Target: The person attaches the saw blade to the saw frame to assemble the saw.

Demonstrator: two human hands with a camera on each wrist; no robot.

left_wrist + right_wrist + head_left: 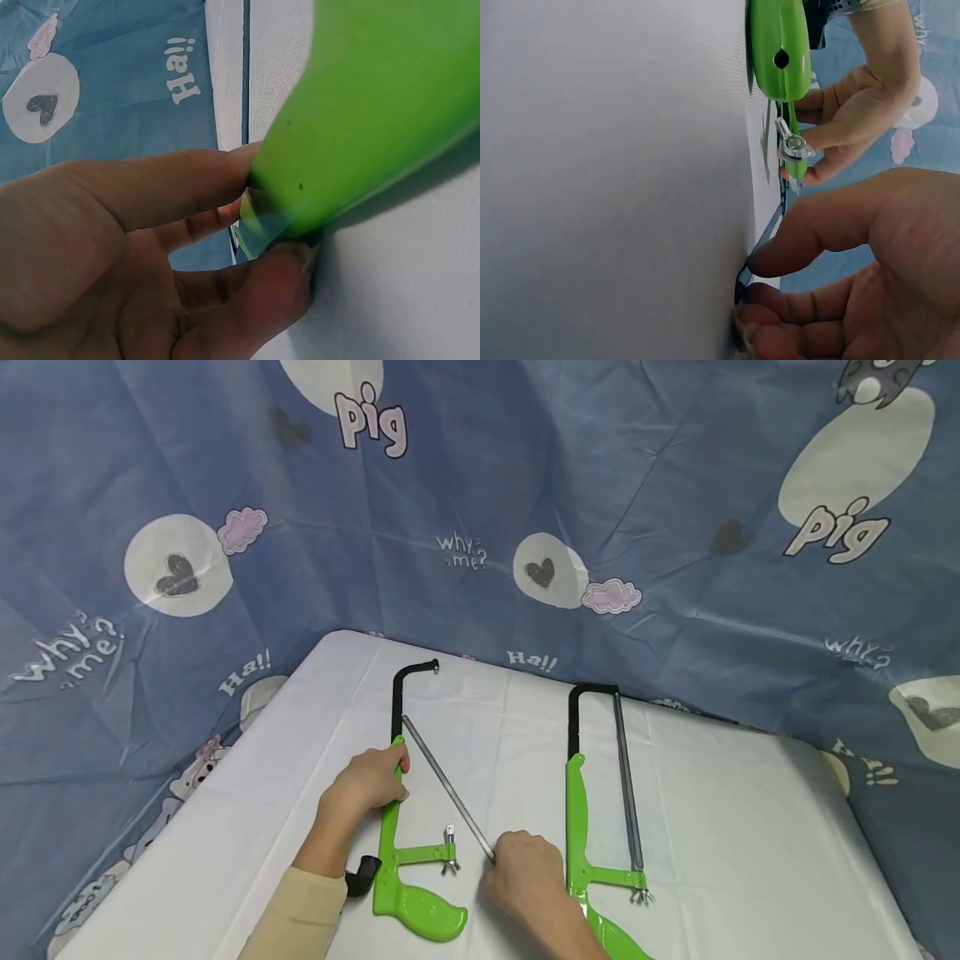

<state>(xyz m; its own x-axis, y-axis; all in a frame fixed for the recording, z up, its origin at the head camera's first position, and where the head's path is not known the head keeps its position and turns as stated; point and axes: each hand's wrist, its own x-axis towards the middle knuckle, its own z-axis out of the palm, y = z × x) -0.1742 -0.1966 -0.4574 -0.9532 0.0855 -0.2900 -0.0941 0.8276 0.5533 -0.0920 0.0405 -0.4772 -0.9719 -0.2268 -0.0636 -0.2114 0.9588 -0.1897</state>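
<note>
My left hand (373, 778) pinches the green frame of a hacksaw (388, 827) lying on the white surface. This saw has a black bent front arm, a green handle and a wing-nut bolt (450, 850), with no blade between its ends. In the left wrist view, thumb and fingers grip the edge of the green frame (352, 112). Right of the saw, my right hand (525, 872) pinches the near end of a loose grey saw blade (450, 792). The blade slants away, its far end beside the black arm. In the right wrist view, the right fingertips (776, 259) hold the blade's end close to the surface.
A second green and black hacksaw (576, 810), with its blade (627, 777) fitted, lies to the right; my right forearm partly covers its handle. White cloth (735, 827) covers the table. A blue printed curtain (465, 485) hangs behind and beside it.
</note>
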